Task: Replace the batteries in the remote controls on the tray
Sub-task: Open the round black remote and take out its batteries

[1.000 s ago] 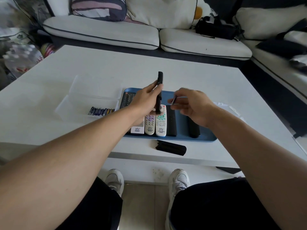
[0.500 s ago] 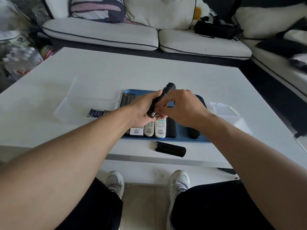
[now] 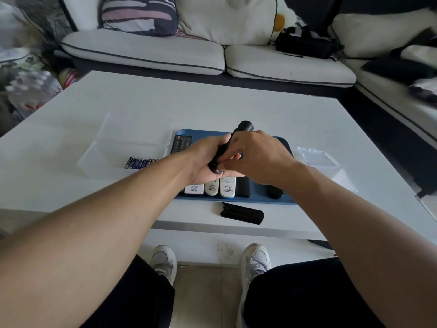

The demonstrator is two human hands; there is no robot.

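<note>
My left hand (image 3: 208, 159) grips a slim black remote (image 3: 233, 140), tilted up over the blue tray (image 3: 287, 201) near the counter's (image 3: 236, 107) front edge. My right hand (image 3: 257, 157) curls over its lower end, fingertips pinching there; whether they hold a battery I cannot tell. Other remotes (image 3: 227, 187) lie side by side in the tray. The black battery cover (image 3: 242, 216) lies on the counter just in front of the tray. Spare batteries (image 3: 139, 162) sit in a clear box (image 3: 104, 159) left of it.

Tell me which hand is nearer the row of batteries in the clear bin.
Left. The left hand grips the black remote just right of the batteries; the right hand is farther right.
</note>
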